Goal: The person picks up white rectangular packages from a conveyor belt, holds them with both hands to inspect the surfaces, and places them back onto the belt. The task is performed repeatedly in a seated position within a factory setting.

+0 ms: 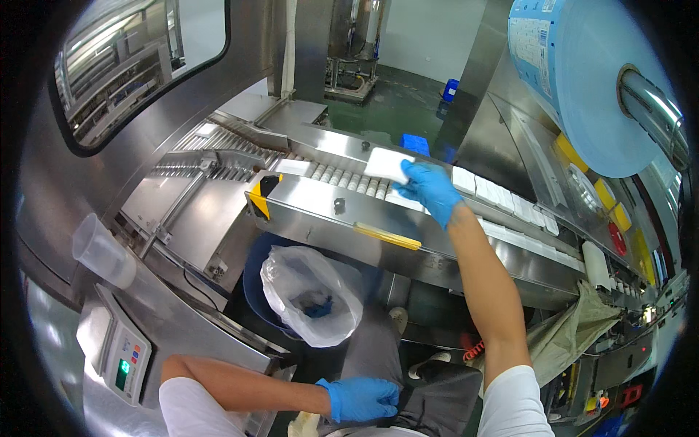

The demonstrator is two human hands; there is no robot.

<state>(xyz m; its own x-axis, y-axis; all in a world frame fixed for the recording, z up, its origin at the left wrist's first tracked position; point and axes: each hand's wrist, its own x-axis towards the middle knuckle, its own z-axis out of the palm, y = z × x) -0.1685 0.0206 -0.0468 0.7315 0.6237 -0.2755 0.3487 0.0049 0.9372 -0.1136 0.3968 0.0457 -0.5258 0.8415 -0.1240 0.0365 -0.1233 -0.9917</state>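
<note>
My right hand (431,192), in a blue glove, is held over the roller conveyor (348,179). It pinches a flat white rectangular pad (389,164) by its right edge, fingers on top. Below that hand, another white pad (405,199) lies on the conveyor, partly covered by the hand and the rail. To the right, several similar white pads (502,198) lie in a row along the line. Also gloved in blue, my left hand (361,398) rests on my lap with its fingers curled in, and nothing shows in it.
A dark blue bin with a clear plastic liner (309,291) stands below the conveyor's steel rail (320,206). At left are a digital scale (120,353) and a translucent plastic cup (102,251). A large light-blue film roll (582,80) hangs at upper right.
</note>
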